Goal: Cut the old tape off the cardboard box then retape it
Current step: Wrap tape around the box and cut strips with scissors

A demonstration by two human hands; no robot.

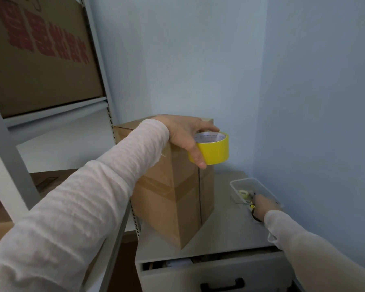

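Note:
A brown cardboard box (177, 197) stands on a grey cabinet top (219, 239), with a dark seam down its near face and a band of old brown tape around it. My left hand (183, 133) holds a yellow tape roll (213, 149) over the box's top right edge, thumb on the roll's side and fingers over its rim. My right hand (263, 207) reaches into a clear plastic tray (238, 183) at the right. Its fingers are blurred among small items there, including what looks like scissor handles (254, 214). I cannot tell whether it grips anything.
A small pale tape roll (243, 193) lies in the tray. Left stands a grey metal shelf rack (9, 157) bearing a large printed carton (36, 55). The cabinet's top drawer (209, 270) is slightly open. Blue walls close off the corner behind and to the right.

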